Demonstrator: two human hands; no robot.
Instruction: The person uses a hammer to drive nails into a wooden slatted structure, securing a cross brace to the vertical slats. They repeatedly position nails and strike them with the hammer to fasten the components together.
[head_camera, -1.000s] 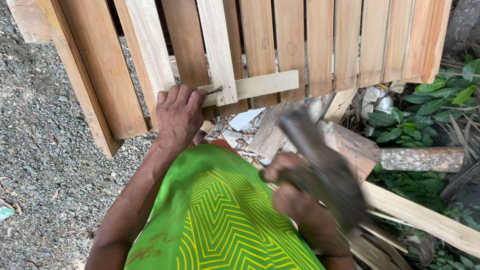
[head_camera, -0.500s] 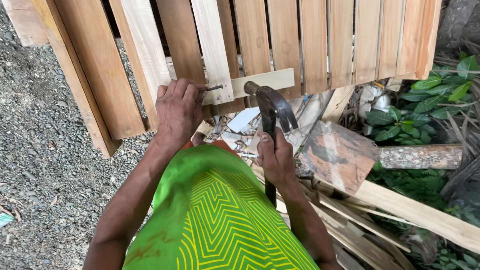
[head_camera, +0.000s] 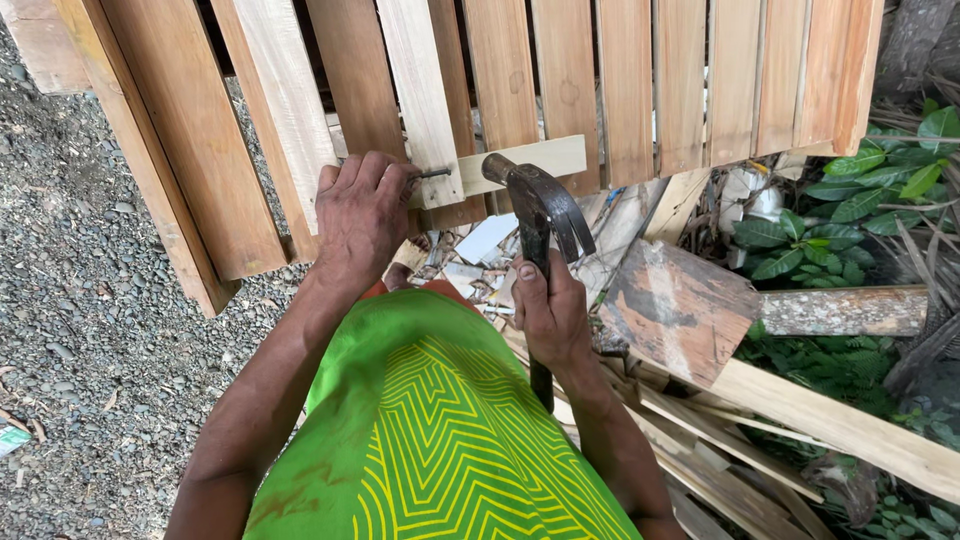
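My left hand (head_camera: 362, 215) pinches a dark nail (head_camera: 430, 174) against a pale upright slat (head_camera: 420, 95) of a wooden slatted panel (head_camera: 620, 80). The nail points sideways toward a light crosspiece (head_camera: 515, 163) behind the slats. My right hand (head_camera: 550, 315) grips the handle of a dark claw hammer (head_camera: 537, 205); its head sits just right of the nail, close to the crosspiece. A bright green patterned garment (head_camera: 440, 430) covers my lap below both hands.
Grey gravel ground (head_camera: 90, 330) lies at the left. Scrap boards and offcuts (head_camera: 680, 310) pile up at the right, with a long pale plank (head_camera: 840, 425), a log (head_camera: 850, 310) and green leafy plants (head_camera: 870, 195) beyond.
The hammer has come up from low at the right to beside the nail. My left hand has stayed on the nail at the slat.
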